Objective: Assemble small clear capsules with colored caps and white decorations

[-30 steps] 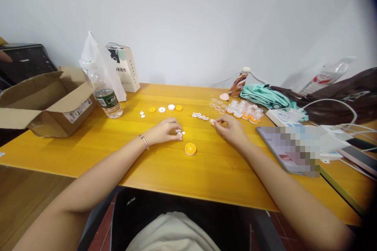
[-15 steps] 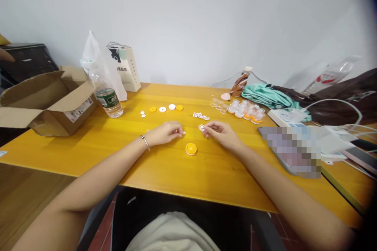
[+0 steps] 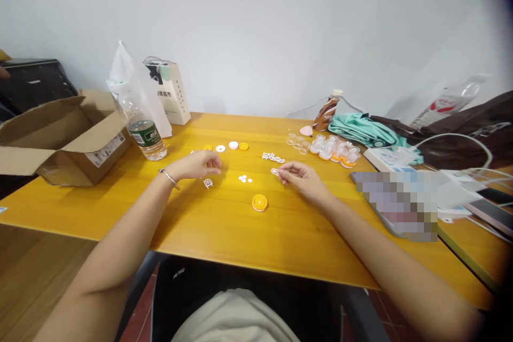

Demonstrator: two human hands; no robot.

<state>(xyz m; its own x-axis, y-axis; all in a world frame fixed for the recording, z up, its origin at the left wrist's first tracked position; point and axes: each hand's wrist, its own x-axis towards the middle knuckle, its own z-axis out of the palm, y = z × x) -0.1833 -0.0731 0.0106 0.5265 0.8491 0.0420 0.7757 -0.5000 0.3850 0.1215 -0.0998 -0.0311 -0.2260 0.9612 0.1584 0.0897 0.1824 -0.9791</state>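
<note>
My right hand (image 3: 301, 177) pinches a flat white cut-out wheel piece (image 3: 274, 172) between thumb and fingertips, just above the table. To the left, my left hand (image 3: 203, 163) hovers over the table with its fingers loosely curled and apart; nothing shows in them. Beside its wrist lies another white wheel piece (image 3: 207, 184). Several small white discs (image 3: 244, 179) rest between my hands. Nearer to me sits a round yellow part (image 3: 259, 202) with a white base. A row of white wheel pieces (image 3: 273, 157) lies beyond my right hand.
Yellow and white rings (image 3: 233, 145) are lined up behind my left hand. Clear rings (image 3: 297, 143) and clear domed parts with orange bases (image 3: 334, 150) stand at the back right. A water bottle (image 3: 147, 139) and an open cardboard box (image 3: 84, 155) are left; a phone (image 3: 395, 206) lies right.
My left hand has moved left and away from the small white discs, uncovering them and the wheel piece by its wrist. My right hand stays nearly still with its wheel piece.
</note>
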